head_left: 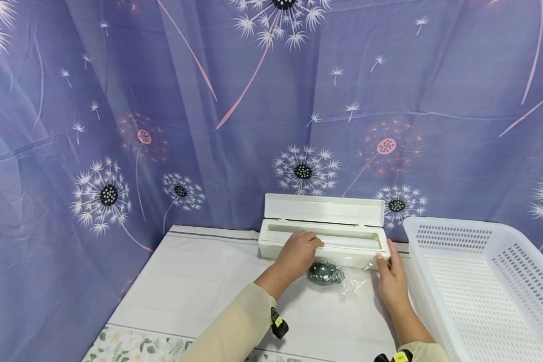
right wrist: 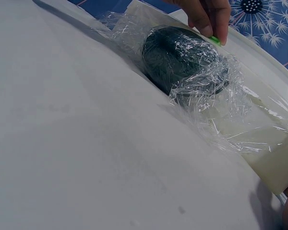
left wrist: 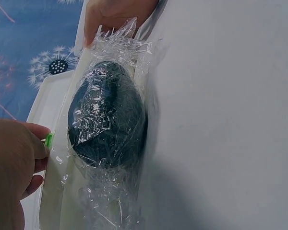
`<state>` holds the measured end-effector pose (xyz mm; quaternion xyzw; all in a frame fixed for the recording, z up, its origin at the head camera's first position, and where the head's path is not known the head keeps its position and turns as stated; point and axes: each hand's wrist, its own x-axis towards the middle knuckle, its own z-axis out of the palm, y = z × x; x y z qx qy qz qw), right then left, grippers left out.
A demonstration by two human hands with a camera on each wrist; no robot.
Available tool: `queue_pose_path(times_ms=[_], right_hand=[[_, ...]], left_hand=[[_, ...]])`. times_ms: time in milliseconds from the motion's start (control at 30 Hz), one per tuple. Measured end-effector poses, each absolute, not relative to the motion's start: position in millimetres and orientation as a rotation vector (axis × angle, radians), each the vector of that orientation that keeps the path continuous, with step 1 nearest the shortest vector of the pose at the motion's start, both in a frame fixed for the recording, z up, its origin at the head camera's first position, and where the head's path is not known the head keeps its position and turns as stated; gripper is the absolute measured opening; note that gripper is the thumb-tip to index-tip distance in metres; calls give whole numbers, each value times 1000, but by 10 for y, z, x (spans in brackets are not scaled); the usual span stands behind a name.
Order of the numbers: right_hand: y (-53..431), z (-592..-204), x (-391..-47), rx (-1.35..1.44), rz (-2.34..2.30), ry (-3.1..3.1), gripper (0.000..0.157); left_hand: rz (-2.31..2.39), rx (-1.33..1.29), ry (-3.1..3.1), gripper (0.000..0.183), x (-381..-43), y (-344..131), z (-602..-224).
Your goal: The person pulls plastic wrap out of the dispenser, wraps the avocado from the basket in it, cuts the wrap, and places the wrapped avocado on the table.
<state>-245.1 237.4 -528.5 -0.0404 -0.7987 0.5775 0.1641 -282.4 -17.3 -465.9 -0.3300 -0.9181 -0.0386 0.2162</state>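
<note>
The bench (head_left: 199, 281) carries a white cover, with a floral-printed section (head_left: 131, 344) along the near side. A blue-violet curtain (head_left: 235, 151) printed with dandelions encloses the far side and the left side. A long white box (head_left: 276, 250) is located at the far side of the bench, close to the curtain; its lid (head_left: 323, 210) is raised at the rear, and a white roll (head_left: 350, 242) lies inside. A white perforated basket (head_left: 479, 301) stands to the right, near the right forearm, and limits space on that side. A dark oval object (head_left: 326, 273), wrapped in clear film (head_left: 353, 287), lies directly before the front wall of the box, between the hands; loose film extends toward the right end. The left hand (head_left: 298, 255) pinches a small green slider (left wrist: 49, 141) at the box edge, fingers together on it. The right hand (head_left: 393, 281) grips the right end of the box, thumb at the front.
</note>
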Motion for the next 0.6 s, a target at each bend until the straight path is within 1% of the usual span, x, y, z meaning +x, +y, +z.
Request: queue_pose_path(times_ms=[367, 600], right_hand=[[2361, -5268, -2445, -127, 1675, -2272, 60], [2359, -5270, -2450, -120, 1682, -2267, 60]], left_hand=[[-115, -914, -2530, 29, -2827, -211, -4656], [-115, -912, -2549, 31, -2816, -229, -4645]])
